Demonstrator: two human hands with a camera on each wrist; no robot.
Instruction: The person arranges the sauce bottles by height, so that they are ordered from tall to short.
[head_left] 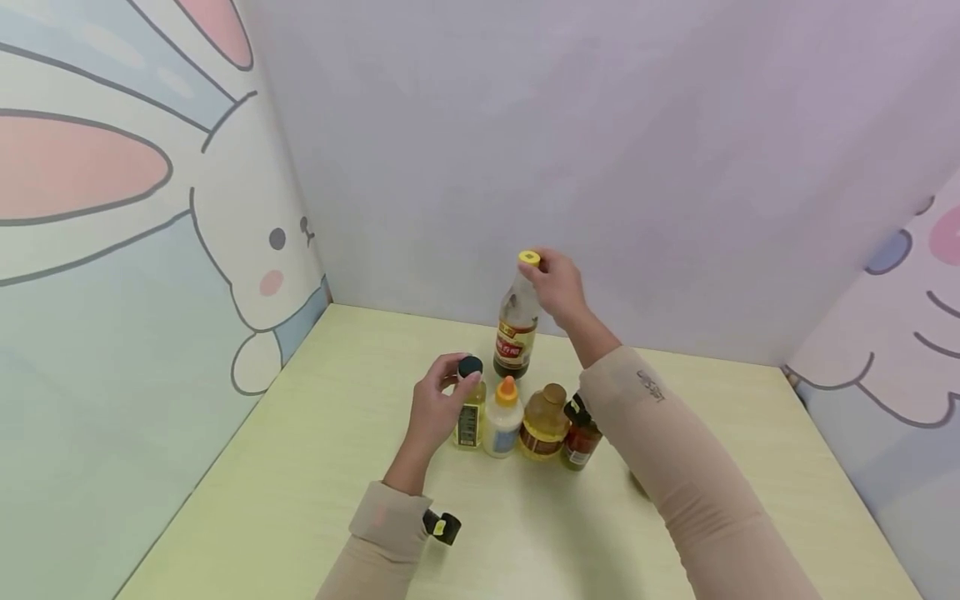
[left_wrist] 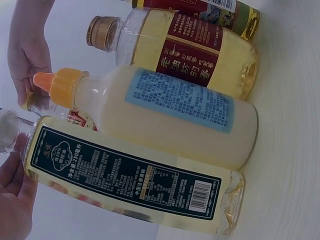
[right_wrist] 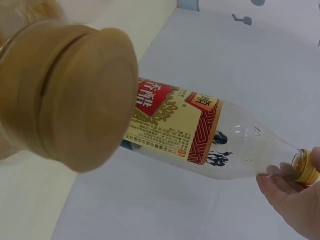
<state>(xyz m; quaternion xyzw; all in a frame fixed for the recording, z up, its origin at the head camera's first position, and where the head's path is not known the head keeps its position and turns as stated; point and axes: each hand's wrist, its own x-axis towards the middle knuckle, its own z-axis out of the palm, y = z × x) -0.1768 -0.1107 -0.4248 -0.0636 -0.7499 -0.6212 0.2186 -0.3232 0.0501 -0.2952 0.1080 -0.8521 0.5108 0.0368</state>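
Table edge [head_left: 420, 322] behind tall bottle [head_left: 515, 343]

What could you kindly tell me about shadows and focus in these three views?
Head view: a soft shadow falls on the table beside the right sleeve; left wrist: the dark label looks sharp; right wrist: the brown cap is blurred up close, while the vinegar bottle behind is crisper.

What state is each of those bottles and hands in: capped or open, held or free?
Yellow-capped bottle: capped, held near the top.
Dark-capped bottle: capped, upright, held near the top.
Orange-topped bottle: upright, unheld; whether its tip is open, cannot tell.
Brown-capped bottle: capped, upright, unheld.
Half-hidden red-labelled bottle: upright, unheld; cap unclear.
Right hand: gripping the yellow-capped bottle.
Left hand: gripping the dark-capped bottle.
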